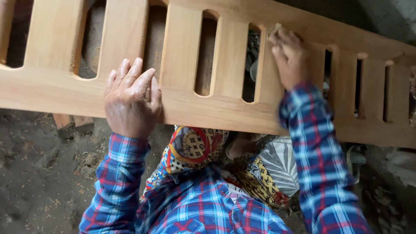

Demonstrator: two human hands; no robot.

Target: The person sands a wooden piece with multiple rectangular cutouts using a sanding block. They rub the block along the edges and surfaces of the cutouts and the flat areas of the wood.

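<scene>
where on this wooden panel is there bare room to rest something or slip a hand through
Bare wood runs along the lower rail of the panel between the left hand and the right sleeve, and on the broad slat at far left. The slots between the slats are open. It is crowded by the right hand, which presses a small block.

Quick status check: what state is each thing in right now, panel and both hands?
Wooden slatted panel: bare pale wood, lying across the person's lap.
Left hand: flat on the panel's lower rail, fingers spread.
Right hand: pressing a small pale pad on a slat, motion-blurred.
</scene>
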